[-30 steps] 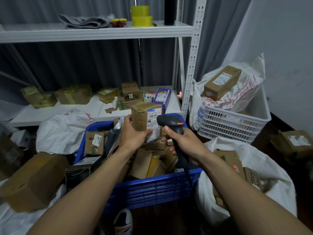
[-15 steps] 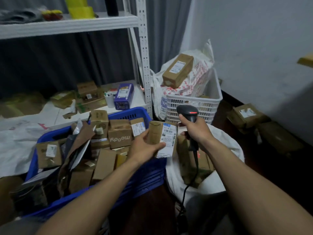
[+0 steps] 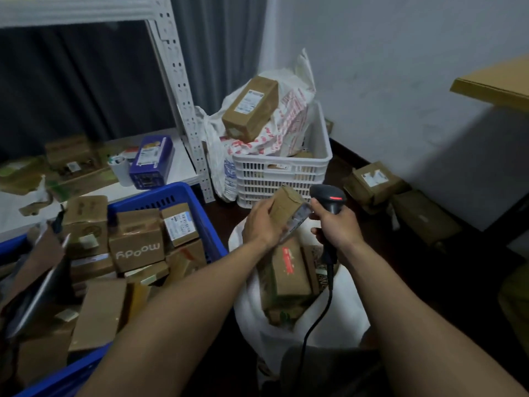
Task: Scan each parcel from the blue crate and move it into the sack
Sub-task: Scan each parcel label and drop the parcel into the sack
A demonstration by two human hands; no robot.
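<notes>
Head view: left hand (image 3: 262,224) gripping a small cardboard parcel (image 3: 287,206), tilted, above the open white sack (image 3: 337,319). Right hand (image 3: 336,227) clenched on a black barcode scanner (image 3: 329,197), just beside the parcel. Blue crate (image 3: 171,196) at left, full of boxes.

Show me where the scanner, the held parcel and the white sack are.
scanner (image 3: 332,200): head view, on its dark head.
held parcel (image 3: 286,204): head view, on its brown upper face.
white sack (image 3: 340,308): head view, on its right wall.
</notes>
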